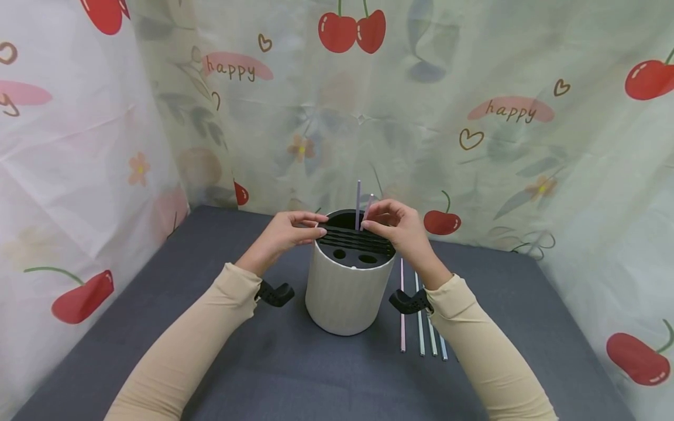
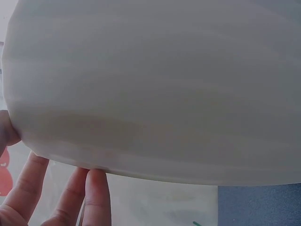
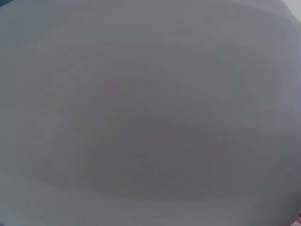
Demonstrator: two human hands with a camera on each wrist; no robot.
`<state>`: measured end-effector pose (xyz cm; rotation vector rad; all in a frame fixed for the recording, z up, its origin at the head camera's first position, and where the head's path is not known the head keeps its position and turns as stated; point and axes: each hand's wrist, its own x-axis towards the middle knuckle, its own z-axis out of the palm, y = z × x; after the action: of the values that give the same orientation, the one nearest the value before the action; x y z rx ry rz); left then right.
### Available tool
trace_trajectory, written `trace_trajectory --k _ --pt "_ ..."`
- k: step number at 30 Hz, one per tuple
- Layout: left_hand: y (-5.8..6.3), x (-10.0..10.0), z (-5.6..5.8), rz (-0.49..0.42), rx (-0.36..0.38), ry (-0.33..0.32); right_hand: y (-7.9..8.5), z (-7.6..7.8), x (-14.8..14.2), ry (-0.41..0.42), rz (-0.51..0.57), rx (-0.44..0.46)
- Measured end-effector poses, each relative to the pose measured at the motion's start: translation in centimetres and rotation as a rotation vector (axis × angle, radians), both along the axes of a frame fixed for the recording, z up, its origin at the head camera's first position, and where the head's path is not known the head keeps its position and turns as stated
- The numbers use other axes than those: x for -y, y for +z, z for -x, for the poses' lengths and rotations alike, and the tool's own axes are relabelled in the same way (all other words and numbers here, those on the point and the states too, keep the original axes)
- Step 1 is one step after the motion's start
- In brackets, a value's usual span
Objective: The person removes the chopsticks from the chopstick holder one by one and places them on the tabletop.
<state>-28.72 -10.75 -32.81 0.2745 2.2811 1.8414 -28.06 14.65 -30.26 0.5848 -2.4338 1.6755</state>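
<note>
A round white holder [image 1: 344, 298] with a black slotted top [image 1: 353, 240] stands upright on the table. My left hand [image 1: 281, 237] grips its left rim, with thumb and index finger over the edge. In the left wrist view, fingers [image 2: 97, 193] touch the outer wall. My right hand [image 1: 402, 228] pinches a thin pale pink-purple stick [image 1: 369, 204] above the large rear opening; its lower end is hidden. Beside it, a purple stick [image 1: 358, 202] stands upright in that opening. White wall [image 3: 150, 113] fills the right wrist view, hiding the right fingers there.
Several thin pastel sticks lie right of the holder, among them a pink one [image 1: 402, 316] and a pale green one [image 1: 421, 327], partly under the right forearm. A dark grey cloth [image 1: 316, 374] covers the table. A cherry-printed curtain [image 1: 295, 111] hangs behind and at both sides.
</note>
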Motion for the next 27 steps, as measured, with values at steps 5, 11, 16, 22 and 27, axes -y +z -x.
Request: trace_trajectory --k 5,11,16,22,27 --pt "0.0 0.0 0.1 0.008 0.004 -0.007 0.3 0.0 0.0 -0.002 -0.024 0.005" --pt "0.0 0.0 0.1 0.003 -0.001 -0.009 1.8 -0.1 -0.6 0.055 0.148 -0.072" --pt "-0.1 0.0 0.1 -0.006 -0.007 -0.013 5.0 -0.6 -1.8 0.107 0.478 -0.192" --pt "-0.1 0.0 0.0 -0.016 -0.001 -0.014 9.1 -1.8 -4.7 0.071 0.814 -0.294" --pt "0.0 0.1 0.0 -0.022 0.004 -0.012 9.8 -1.8 -8.0 -0.056 0.900 -0.289"
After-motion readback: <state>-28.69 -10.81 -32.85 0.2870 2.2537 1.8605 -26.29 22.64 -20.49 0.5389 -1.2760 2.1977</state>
